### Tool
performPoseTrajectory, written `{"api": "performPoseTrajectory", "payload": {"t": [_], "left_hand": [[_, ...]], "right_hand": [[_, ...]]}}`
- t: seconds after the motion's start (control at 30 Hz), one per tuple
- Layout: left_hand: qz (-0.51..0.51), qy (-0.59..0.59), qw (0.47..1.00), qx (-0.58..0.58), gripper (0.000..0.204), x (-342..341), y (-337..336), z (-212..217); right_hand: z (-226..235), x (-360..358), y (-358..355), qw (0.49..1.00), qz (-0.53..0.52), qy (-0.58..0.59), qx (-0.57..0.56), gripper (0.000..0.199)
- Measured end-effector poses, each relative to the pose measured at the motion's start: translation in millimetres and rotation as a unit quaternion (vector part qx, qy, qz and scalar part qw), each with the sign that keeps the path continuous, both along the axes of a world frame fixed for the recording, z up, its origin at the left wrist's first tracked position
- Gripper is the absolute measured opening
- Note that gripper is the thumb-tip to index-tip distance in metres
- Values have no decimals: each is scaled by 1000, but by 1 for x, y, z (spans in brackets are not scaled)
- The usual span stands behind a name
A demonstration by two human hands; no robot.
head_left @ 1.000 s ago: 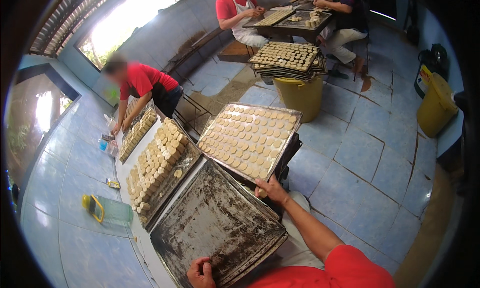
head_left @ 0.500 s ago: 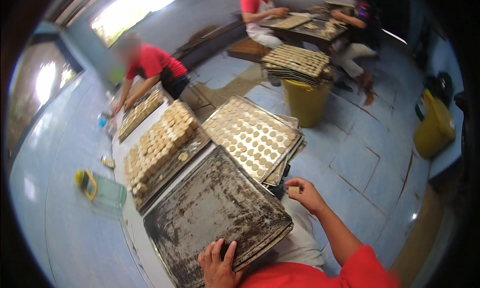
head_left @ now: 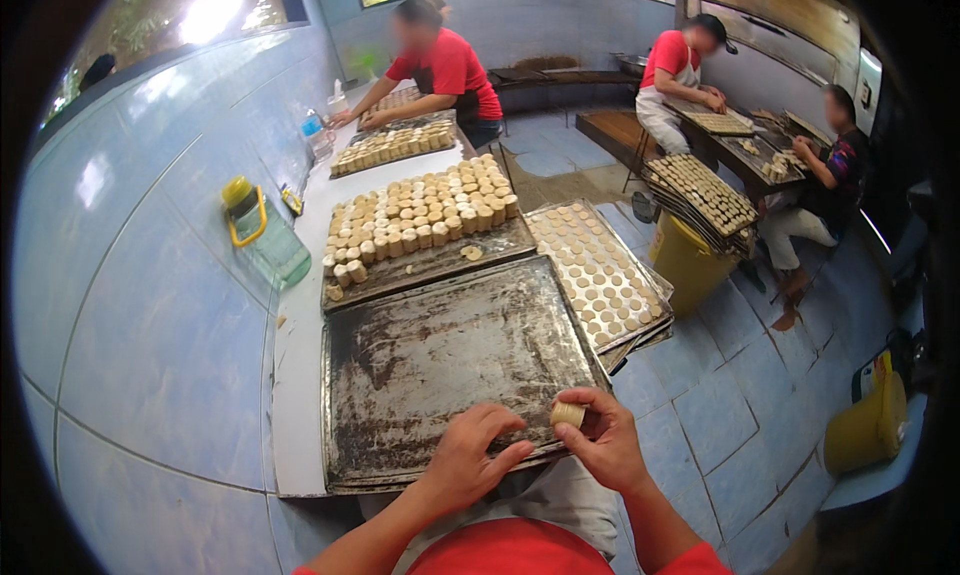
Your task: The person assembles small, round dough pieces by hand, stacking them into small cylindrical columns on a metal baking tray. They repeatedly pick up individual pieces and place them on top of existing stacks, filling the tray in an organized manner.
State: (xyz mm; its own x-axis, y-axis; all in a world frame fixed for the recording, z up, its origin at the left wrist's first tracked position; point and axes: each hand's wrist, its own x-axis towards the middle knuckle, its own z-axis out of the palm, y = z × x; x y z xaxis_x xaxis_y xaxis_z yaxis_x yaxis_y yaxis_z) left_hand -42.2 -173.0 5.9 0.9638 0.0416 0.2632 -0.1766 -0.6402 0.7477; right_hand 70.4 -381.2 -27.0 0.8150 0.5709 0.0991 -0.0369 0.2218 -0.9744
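Note:
Between the thumb and fingers of my right hand is a short stack of pale dough rounds, held sideways over the near right corner of a dark, worn baking tray. Nothing shows in my left hand; its fingers are apart above the tray's near edge, a little left of the stack. No dough lies on this tray. Just beyond it, another tray carries many upright stacks of dough rounds. To the right, a floured tray bears single flat rounds in rows, on top of other trays.
A large clear bottle with a yellow lid stands by the tiled wall at left. At the table's far end a co-worker handles another tray. Two people sit at a dark table. Trays are piled on a yellow bucket.
My right hand has come in from beyond the tray's right side to its near corner, carrying the dough. My left hand has lifted off the tray's edge. The view has swung round.

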Motion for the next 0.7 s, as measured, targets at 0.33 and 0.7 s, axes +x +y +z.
{"api": "performPoseTrajectory", "payload": {"t": [0.33, 0.7], "left_hand": [[-57, 35, 979, -193, 17, 17, -11, -7], [-101, 77, 946, -300, 15, 49, -29, -15]], "right_hand": [[5, -18, -7, 995, 61, 74, -7, 36], [22, -1, -36, 982, 14, -65, -175, 14]]}}
